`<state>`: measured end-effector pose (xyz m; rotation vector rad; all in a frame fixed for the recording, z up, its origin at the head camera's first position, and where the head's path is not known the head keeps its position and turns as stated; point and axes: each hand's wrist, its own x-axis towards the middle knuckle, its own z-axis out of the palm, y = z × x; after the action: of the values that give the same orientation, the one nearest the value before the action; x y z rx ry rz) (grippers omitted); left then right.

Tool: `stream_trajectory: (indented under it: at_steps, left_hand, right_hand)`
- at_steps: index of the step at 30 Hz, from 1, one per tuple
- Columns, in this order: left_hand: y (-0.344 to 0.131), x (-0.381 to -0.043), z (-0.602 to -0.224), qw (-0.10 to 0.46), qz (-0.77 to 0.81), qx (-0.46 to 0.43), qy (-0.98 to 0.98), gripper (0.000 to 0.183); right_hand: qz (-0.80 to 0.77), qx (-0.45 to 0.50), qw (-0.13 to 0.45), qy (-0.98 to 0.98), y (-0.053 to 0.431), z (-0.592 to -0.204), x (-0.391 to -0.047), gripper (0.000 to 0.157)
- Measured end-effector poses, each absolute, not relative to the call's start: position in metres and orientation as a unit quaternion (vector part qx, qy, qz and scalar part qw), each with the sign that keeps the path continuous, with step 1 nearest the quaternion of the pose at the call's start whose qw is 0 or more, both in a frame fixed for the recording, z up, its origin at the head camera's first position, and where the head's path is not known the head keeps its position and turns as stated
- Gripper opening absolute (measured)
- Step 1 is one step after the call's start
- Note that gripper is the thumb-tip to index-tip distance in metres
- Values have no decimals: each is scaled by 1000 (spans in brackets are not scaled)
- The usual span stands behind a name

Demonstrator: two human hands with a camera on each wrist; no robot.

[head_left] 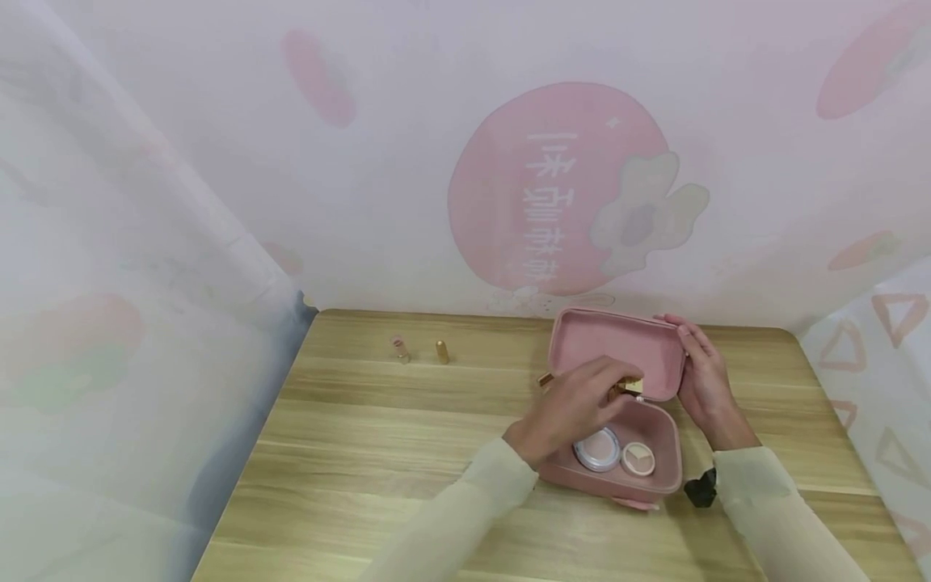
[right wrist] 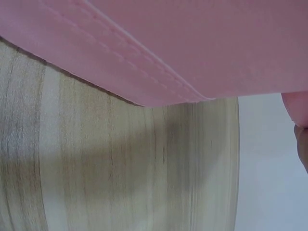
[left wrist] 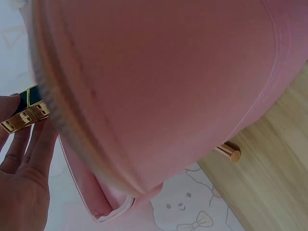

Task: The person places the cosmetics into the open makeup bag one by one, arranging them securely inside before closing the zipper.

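A pink zippered makeup case [head_left: 672,477] stands unzipped, its lid [head_left: 592,335] tilted up behind the base. My left hand [head_left: 570,404] is over the open base and pinches a small rectangular gold case [left wrist: 25,119] with dark panels, between thumb and fingers. Its exact kind is hard to make out. My right hand [head_left: 704,388] grips the lid's right edge; only fingertips [right wrist: 301,137] appear in the right wrist view. Inside the base lie a round compact [head_left: 598,449] with a silvery rim and a smaller round palette [head_left: 638,458] with pale sections.
A copper-coloured tube [left wrist: 230,151] lies on the wooden table [head_left: 349,453], left of the case. Farther left stand a pinkish clear lipstick [head_left: 400,349] and a gold tube [head_left: 442,352]. A black object [head_left: 701,488] is near the right sleeve. Printed fabric walls enclose the table.
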<state>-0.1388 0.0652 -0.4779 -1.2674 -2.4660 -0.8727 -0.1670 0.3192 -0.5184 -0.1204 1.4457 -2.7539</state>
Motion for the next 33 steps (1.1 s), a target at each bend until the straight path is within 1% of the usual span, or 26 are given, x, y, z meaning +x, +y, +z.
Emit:
stream_trajectory:
  at_steps: [15,22,33]
  left_hand:
    - [80,-138,-485,96,-305,-452,-833,32]
    - [85,-135,-485,95,-301,-465,-827,34]
    - [95,-126,-488,58,-288,-464,-835,36]
  right_hand:
    - [-885,-45,8,463,318,-517,-168,33]
    - [-886,-40,4,461,318,-518,-168,32]
    - [-887,-49,19,460,320,-519,-168,33]
